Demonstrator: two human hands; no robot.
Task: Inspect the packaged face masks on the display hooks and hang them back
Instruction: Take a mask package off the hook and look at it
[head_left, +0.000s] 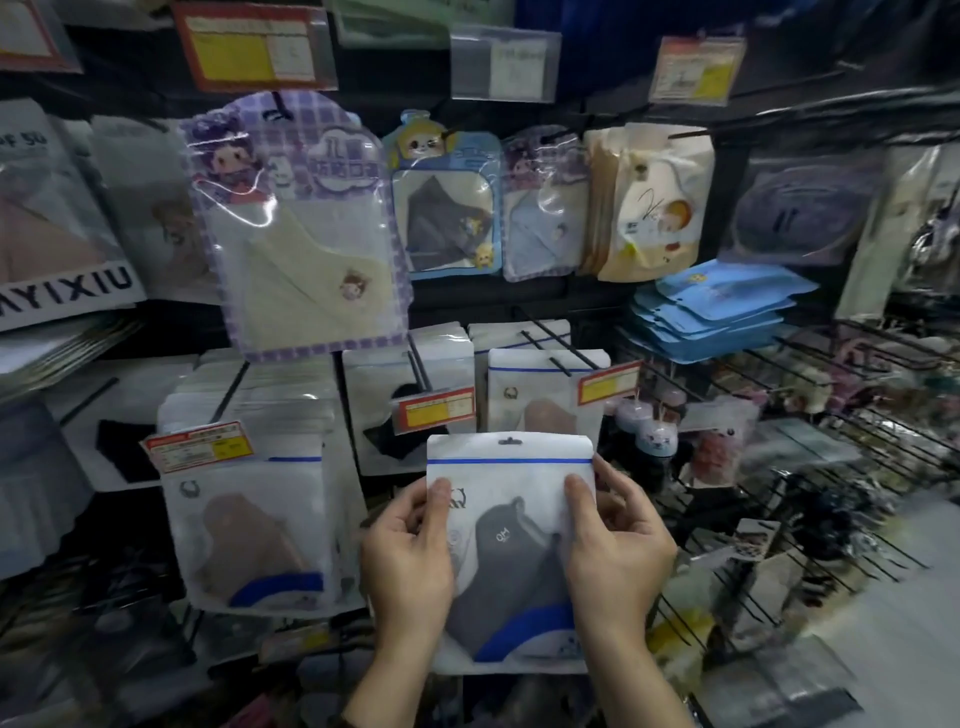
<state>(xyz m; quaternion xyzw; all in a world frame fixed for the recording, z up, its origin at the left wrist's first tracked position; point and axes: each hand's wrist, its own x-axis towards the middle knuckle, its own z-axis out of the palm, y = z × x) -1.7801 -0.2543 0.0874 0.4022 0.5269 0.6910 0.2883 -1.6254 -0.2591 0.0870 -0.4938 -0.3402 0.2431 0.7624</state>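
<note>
I hold a white mask packet upright in front of the rack; it has a blue seal line, a hang hole at the top and a dark grey mask inside. My left hand grips its left edge, thumb on the front. My right hand grips its right edge the same way. Just behind it stands a display hook with a red-and-yellow price tag and black-mask packets. More packets with brown masks hang to the left and to the right.
Above hang cartoon mask packs: a large purple one, a blue one and beige ones. Blue packets lie stacked on the wire shelf to the right, among small toys. Price labels line the top rail.
</note>
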